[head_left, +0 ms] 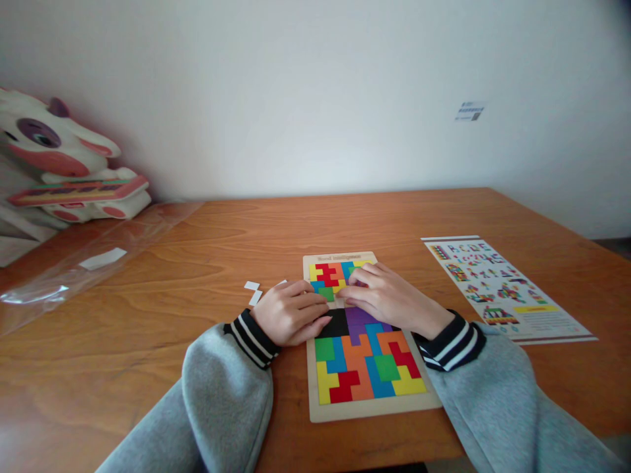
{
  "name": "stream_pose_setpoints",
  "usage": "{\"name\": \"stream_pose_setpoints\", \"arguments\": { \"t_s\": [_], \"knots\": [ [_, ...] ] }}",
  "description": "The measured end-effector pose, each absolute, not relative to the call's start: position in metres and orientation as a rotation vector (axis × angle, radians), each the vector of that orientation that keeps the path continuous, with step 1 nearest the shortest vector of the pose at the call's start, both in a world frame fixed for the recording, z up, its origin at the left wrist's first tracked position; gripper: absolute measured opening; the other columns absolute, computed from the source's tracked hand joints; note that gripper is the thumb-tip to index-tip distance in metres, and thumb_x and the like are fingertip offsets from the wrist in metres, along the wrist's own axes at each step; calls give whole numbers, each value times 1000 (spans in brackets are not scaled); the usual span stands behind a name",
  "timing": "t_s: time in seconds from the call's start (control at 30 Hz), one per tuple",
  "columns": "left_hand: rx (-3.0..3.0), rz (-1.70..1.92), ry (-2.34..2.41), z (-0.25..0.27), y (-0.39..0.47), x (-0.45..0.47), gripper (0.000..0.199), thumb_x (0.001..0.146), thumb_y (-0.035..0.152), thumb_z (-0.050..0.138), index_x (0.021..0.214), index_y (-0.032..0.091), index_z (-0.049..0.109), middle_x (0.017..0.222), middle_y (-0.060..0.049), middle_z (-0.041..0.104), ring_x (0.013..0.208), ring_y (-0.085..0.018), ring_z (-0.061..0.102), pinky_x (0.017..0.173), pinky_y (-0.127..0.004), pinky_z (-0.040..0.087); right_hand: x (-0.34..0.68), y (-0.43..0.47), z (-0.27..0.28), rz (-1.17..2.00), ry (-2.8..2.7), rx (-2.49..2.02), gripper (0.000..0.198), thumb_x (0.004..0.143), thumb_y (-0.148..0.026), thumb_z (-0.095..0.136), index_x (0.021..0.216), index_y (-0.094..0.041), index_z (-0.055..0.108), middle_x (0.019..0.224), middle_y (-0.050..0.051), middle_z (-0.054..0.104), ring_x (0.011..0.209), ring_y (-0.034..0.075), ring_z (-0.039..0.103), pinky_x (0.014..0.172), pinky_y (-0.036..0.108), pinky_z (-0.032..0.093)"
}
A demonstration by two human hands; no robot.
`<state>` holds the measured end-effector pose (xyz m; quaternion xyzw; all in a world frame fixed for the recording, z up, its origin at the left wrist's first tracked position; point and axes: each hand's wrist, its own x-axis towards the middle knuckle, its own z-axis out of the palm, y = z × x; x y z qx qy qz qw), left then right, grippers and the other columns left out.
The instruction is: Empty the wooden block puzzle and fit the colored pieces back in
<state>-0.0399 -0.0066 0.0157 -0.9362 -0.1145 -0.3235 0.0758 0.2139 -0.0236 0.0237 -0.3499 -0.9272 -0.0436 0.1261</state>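
Observation:
A wooden puzzle board (pixel 318 412) lies on the table in front of me, filled in large part with red, yellow, blue, green, orange and purple block pieces. My left hand (pixel 292 312) rests over the board's left edge, fingers stretched out, their tips near a black area (pixel 331 323) in the middle. From the right, my right hand (pixel 382 295) reaches over the upper half. Its thumb and fingers are drawn together close to a green piece (pixel 326 293); whatever is between them is too small to make out. A purple area (pixel 362 318) shows just below that hand.
Small white pieces (pixel 252 286) lie left of the board. A printed pattern sheet (pixel 503 282) is at the right. At the far left sit a cow-shaped toy keyboard (pixel 83 190) and a clear plastic bag (pixel 142 230). A white wall (pixel 315 98) stands behind the table.

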Motion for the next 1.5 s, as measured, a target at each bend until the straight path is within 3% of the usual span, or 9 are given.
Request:
{"name": "stream_pose_setpoints", "arguments": {
  "t_s": [0.17,1.27,1.5],
  "knots": [
    [-2868,-882,-368,14,-5,-40,24,94,30,58,111,17,68,103,-6,76,91,-20,66,79,-33,60,213,-22,22,-94,-2659,-1035,19,96,-30,57,101,-23,73,91,6,61,89,21,52,82,35,41],
    [-2889,-781,-420,11,-6,-40,24,94,32,57,108,19,71,105,-7,75,91,-21,65,82,-35,59,211,-22,20,-12,-2623,-1040,22,97,-33,54,105,-24,73,91,6,59,88,21,52,80,35,44],
    [-2797,-810,-606,31,14,-79,19,92,28,59,104,20,71,99,-6,75,86,-19,67,80,-34,58,216,-25,17,100,-2548,-934,27,100,-32,50,112,-24,72,93,7,62,91,21,54,83,37,47]
  ]
}}
